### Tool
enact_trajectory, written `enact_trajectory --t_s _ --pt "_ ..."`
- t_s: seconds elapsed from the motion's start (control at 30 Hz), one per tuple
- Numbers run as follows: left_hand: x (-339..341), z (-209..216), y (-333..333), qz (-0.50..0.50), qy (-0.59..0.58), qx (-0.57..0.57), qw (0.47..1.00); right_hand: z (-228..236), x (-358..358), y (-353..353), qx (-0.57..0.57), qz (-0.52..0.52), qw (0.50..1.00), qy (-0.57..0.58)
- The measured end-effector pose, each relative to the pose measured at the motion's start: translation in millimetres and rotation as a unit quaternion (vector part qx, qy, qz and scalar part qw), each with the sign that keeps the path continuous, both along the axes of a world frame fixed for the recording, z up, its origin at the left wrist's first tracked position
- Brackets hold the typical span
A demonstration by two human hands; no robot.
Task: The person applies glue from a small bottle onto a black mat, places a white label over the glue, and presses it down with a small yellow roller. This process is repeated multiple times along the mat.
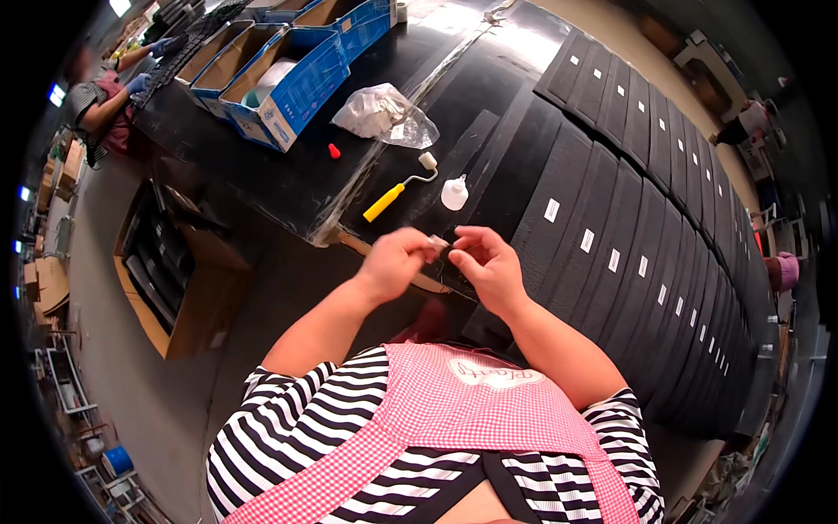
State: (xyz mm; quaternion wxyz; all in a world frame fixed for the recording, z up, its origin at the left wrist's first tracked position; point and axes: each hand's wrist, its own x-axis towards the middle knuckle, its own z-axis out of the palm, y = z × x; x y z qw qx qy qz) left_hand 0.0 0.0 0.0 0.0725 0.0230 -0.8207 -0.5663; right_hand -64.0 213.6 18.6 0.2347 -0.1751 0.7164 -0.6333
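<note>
pale little sticker (437, 242) is pinched between fingertips of left hand (394, 262) and right hand (485, 265), probably flimsy, best gripped by its edges

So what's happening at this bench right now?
A person in a striped top and pink checked apron pinches a small pale sticker-like piece between the left hand and right hand, above a black worktable. A long row of overlapping black flat panels with small white labels lies to the right. A yellow-handled small roller and a small white squeeze bottle rest just beyond the hands.
</note>
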Motion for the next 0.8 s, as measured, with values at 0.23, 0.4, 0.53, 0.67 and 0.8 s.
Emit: enact_trajectory --t_s 0.23,0.4,0.53,0.67,0.8 --pt "-28.6 -39.5 -30.9 0.102 0.045 -0.361 0.926 -52.7 -59.8 -34.1 0.13 -0.162 0.963 0.169" --pt "-28.1 -50.0 -24.6 0.106 -0.007 -0.381 0.918 -61.7 -77.4 -67.8 0.166 -0.148 0.959 0.178" --pt "-34.6 -55.7 -38.1 0.09 0.082 -0.359 0.925 -78.1 -84.7 -62.6 0.008 -0.147 0.987 0.069" --pt "-17.3 -65.4 -46.8 0.077 -0.064 0.134 0.986 -19.2 -35.5 1.7 -0.125 -0.1 0.981 -0.112" --pt "-4.4 -41.5 -7.6 0.001 -0.07 0.379 0.923 12.7 24.5 109.9 -0.115 -0.16 0.973 -0.118"
